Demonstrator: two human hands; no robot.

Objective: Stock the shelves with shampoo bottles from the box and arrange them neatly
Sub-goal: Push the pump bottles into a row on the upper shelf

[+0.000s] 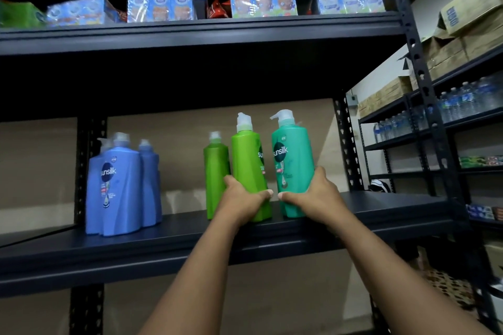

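On the dark metal shelf (pixel 163 242) stand pump shampoo bottles. My left hand (pixel 242 196) grips the lower part of a light green bottle (pixel 249 160), which rests upright on the shelf. My right hand (pixel 313 196) grips the base of a teal bottle (pixel 292 155) just to its right, also upright on the shelf. A second light green bottle (pixel 216 171) stands behind and left of the one I hold. Three blue bottles (pixel 119 182) cluster at the shelf's left. The box is out of view.
The shelf above (pixel 190 32) carries blue carton packs and a cardboard box. Perforated uprights (pixel 348 149) frame the bay. To the right, another rack (pixel 435 128) holds water bottles and cardboard boxes.
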